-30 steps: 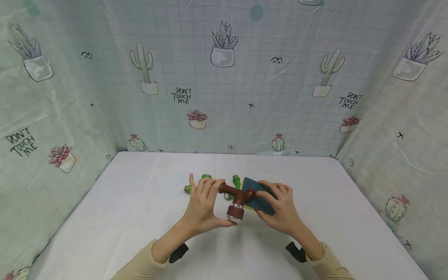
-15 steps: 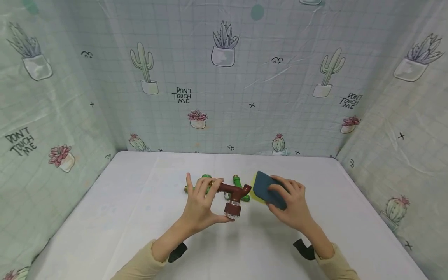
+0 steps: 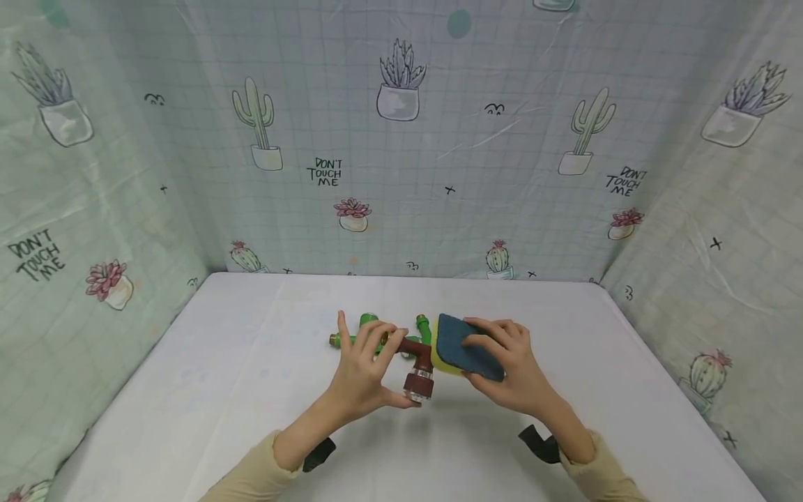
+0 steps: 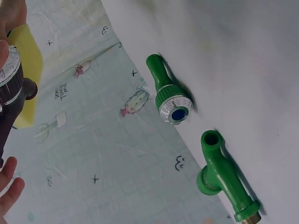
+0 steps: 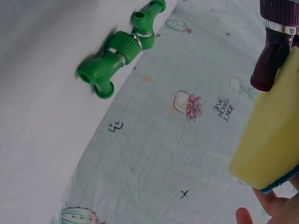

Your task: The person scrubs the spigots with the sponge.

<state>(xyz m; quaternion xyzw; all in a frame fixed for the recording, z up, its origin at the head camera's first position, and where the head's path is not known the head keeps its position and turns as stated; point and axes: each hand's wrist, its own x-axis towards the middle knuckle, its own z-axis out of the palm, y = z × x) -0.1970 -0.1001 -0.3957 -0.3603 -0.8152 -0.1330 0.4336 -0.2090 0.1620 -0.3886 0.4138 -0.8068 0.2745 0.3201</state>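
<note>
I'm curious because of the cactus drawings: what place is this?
Perhaps a screened-off work corner: cactus-patterned cloth rises behind and beside a white table, with a brown tap and sponge held over it.

Soft, diffuse light, faint shadows on the white table (image 3: 433,446) (wrist views dimmer).

White table (image 3: 188,404) on my screen, faint crease running left of left green tap (image 4: 229,182). I see that tap lying on tabletop, brass end pointing left. Right green tap (image 4: 167,91) also lying on tabletop, right of left tap, gap between; blue-centred knob (image 4: 174,108) facing roughly toward left tap. Table's far edge beyond left tap.
</note>
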